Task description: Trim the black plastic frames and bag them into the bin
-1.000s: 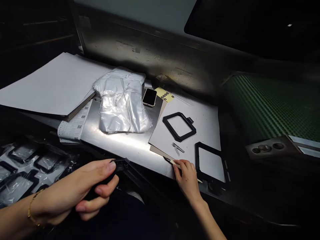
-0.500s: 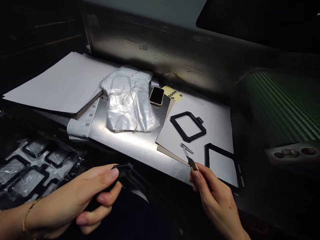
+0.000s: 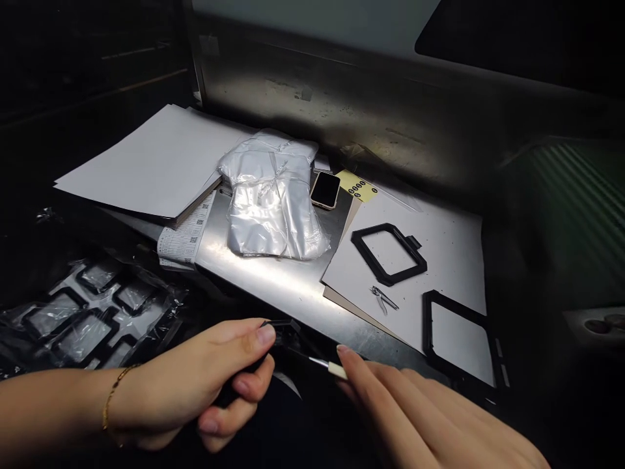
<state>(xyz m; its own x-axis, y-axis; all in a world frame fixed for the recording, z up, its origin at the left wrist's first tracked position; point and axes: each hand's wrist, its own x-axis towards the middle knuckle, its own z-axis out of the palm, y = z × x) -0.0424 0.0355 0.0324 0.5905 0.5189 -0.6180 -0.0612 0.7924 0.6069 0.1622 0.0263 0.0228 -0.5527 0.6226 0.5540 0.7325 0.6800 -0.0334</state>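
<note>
My left hand [image 3: 205, 384] is closed round a black plastic frame part [image 3: 286, 331], held low in front of the steel bench edge. My right hand [image 3: 420, 417] grips a small knife [image 3: 325, 366] with a cream handle, its thin blade pointing left at the held part. On a white sheet [image 3: 454, 241] lie a black rectangular frame [image 3: 388, 253], small metal nail clippers [image 3: 383, 298] and a second black frame [image 3: 461, 339] at the bench's front edge.
A bundle of clear plastic bags [image 3: 273, 195], a phone [image 3: 325, 190] and a yellow label strip [image 3: 359, 185] lie on the steel bench [image 3: 273, 280]. White paper stacks [image 3: 156, 163] sit at left. Bagged black frames [image 3: 83, 312] lie lower left. A green belt [image 3: 576, 195] runs at right.
My right hand lifted the knife off the white sheet and brought it left and down to the part in my left hand. The view has shifted right.
</note>
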